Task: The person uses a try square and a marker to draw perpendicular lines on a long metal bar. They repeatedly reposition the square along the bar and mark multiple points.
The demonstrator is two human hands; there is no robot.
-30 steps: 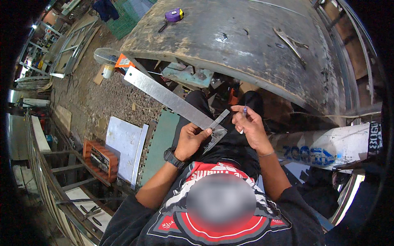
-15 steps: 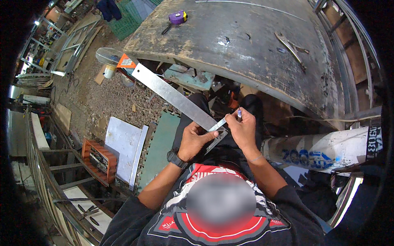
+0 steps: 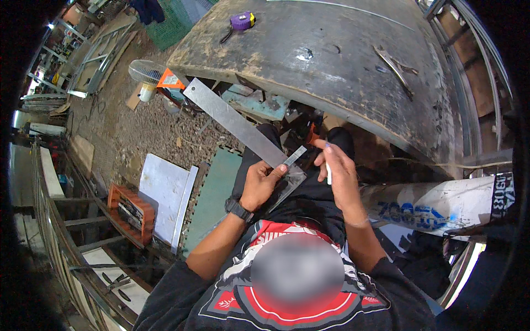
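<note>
My left hand (image 3: 261,183) is closed, its thumb pressing a short, narrow metal strip (image 3: 296,156) with markings onto a long flat metal bar (image 3: 232,121). The bar slants from my lap up toward the table edge, with a hole near its far end. Under its near end lies a thinner metal piece (image 3: 288,193), set at an angle to the bar; how the two join I cannot make out. To the right, my right hand (image 3: 341,171) holds a white marker pen (image 3: 329,173), its index finger stretched out, apart from the metal.
On the worn dark table (image 3: 309,71) lie a purple tape measure (image 3: 242,21) and locking pliers (image 3: 395,71). A fan (image 3: 146,77) stands at left. An orange crate (image 3: 130,214) and a pale panel (image 3: 164,187) are beside me. A large white cylinder (image 3: 441,207) lies at right.
My right hand has let go of the short metal strip and moved right, the marker turning in its fingers. The strip now points more steeply away under my left thumb.
</note>
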